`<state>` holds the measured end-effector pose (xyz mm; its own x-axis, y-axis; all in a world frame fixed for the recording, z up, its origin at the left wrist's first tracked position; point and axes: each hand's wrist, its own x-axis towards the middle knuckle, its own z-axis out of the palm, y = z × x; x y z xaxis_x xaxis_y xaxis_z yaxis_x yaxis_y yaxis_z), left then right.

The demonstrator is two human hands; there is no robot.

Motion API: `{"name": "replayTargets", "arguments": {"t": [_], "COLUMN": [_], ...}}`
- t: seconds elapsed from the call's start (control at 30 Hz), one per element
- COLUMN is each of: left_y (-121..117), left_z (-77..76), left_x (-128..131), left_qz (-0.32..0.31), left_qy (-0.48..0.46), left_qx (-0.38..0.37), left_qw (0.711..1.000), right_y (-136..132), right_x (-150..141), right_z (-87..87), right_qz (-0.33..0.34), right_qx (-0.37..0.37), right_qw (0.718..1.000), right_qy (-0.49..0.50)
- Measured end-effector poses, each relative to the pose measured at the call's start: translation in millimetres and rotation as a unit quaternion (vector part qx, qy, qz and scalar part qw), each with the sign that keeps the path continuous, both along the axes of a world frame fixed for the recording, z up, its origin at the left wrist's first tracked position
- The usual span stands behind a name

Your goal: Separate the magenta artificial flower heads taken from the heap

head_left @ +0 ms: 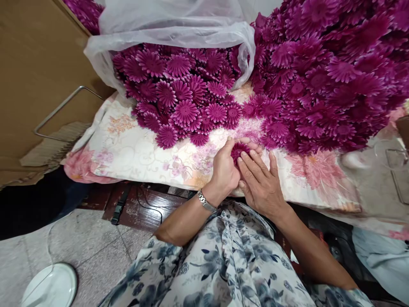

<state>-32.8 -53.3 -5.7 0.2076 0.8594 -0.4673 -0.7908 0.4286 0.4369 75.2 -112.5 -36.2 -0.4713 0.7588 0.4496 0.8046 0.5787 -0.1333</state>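
A purple artificial flower head [239,152] lies in the palm of my left hand [225,167], whose fingers reach behind it and whose thumb points up. My right hand [263,183] rests against the flower with its fingers stretched out, the fingertips over its lower right petals. Just beyond both hands, a heap of loose purple flower heads [185,111] spills from a translucent plastic bag [172,35]. To the right rises a larger pile of the same flowers [319,85].
A floral cloth [140,162] covers the work surface, with purple bits scattered near the flowers. At the left stands a cardboard box [38,64] beside a bent metal handle [59,110]. A white round object [51,283] sits on the tiled floor [92,238]. Clear plastic [377,175] lies at right.
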Motion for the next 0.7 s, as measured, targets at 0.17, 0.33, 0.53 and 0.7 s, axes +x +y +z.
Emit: {"name": "replayTargets", "arguments": {"t": [0.17, 0.33, 0.53, 0.7], "left_y": [17.9, 37.0, 51.2, 58.1], "left_z": [3.4, 7.9, 7.5, 17.2], "left_x": [-7.7, -11.9, 2.7, 25.2], "left_qz": [0.046, 0.026, -0.043, -0.011], "left_qy": [0.079, 0.115, 0.173, 0.086], "left_qx": [0.067, 0.076, 0.144, 0.162], "left_qw": [0.994, 0.990, 0.973, 0.983], "right_y": [5.9, 21.9, 60.9, 136.5], "right_x": [0.4, 18.1, 25.4, 7.0], "right_z": [10.2, 16.6, 38.7, 48.4], "right_qz": [0.062, 0.040, -0.040, -0.101], "right_qx": [0.022, 0.055, 0.028, -0.038], "right_qw": [0.992, 0.985, 0.972, 0.944], "right_qy": [0.110, 0.162, 0.230, 0.311]}}
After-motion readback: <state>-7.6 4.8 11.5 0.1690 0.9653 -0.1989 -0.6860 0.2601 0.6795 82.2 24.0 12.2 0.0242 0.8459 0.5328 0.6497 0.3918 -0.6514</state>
